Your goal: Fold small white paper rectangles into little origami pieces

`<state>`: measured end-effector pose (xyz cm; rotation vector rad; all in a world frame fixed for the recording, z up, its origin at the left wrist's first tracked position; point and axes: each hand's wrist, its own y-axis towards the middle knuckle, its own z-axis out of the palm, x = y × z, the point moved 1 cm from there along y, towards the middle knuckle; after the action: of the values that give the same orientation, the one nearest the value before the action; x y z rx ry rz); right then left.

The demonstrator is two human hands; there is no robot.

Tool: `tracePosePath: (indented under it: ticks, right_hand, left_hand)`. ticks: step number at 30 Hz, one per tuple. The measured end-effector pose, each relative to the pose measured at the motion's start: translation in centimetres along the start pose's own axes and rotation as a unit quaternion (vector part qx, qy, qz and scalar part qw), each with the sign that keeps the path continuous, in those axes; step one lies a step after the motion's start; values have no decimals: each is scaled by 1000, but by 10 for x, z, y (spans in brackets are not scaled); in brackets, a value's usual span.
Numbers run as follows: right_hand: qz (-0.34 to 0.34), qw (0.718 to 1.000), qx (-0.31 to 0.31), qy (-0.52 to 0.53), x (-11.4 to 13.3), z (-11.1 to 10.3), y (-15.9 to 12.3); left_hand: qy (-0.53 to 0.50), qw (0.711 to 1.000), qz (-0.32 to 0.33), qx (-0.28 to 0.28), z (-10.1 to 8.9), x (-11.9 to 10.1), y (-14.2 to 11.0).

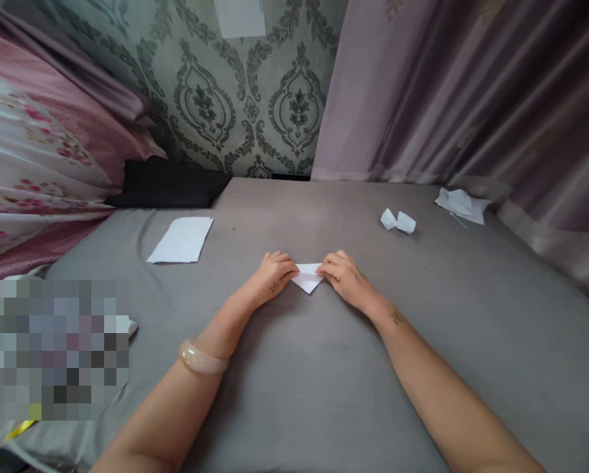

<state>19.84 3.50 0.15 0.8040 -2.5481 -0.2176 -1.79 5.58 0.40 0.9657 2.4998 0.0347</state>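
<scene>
A small sheet of white paper [308, 280], folded to a downward-pointing triangle, lies between my two hands on the grey bedsheet. My left hand [273, 276] is closed on its left corner, fingers pressed together. At the right corner, my right hand [346, 279] pinches the paper in the same way. The fingertips cover both side corners, so those ends are hidden. A pale bangle [203, 359] circles my left forearm.
A stack of white paper [182, 240] lies to the left, below a black cloth [171, 184]. Folded white paper pieces [398, 221] sit at the right, and crumpled paper [462, 205] lies beyond them. Patterned wall [249, 98] and curtains [397, 85] bound the far side.
</scene>
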Motion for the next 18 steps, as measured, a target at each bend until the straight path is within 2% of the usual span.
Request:
tracePosePath:
  ticks: [3, 7, 18]
  right_hand:
    - [-13, 999, 6, -49, 4, 0, -4]
    - [-25, 994, 14, -106, 11, -1, -8]
    - [-2, 981, 37, -191, 31, -6, -11]
  left_hand:
    - [26, 998, 50, 4, -2, 0, -5]
    - [72, 994, 82, 21, -4, -4, -11]
    - [115, 988, 84, 54, -10, -16, -16]
